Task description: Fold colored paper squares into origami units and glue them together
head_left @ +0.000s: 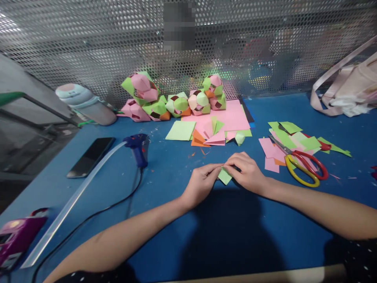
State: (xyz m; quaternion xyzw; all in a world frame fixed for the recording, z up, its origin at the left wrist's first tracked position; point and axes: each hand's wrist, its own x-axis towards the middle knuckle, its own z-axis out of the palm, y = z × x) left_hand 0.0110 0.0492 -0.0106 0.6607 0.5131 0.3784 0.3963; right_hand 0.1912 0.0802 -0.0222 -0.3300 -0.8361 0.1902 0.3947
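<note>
A small light-green paper square (pixel 225 177) is pinched between my two hands, low over the middle of the blue table. My left hand (pixel 202 182) grips its upper left edge between thumb and fingers. On the other side, my right hand (pixel 246 171) is closed on the upper right edge, its thumb pressing near the top. The fingers hide part of the paper, so any fold there is hard to make out. Just beyond the hands lie folded pink pieces (pixel 216 138), orange pieces (pixel 198 138) and a stack of light-green squares (pixel 180 130).
Folded paper balls (pixel 178 104) line the mesh panel (pixel 103 47). Scissors (pixel 304 165) rest on paper scraps at right, near a bag (pixel 350 86). Leftward are a blue glue gun (pixel 138 151) with a long glue stick (pixel 76 198), a phone (pixel 91 157), a bottle (pixel 86 103) and a purple object (pixel 22 236).
</note>
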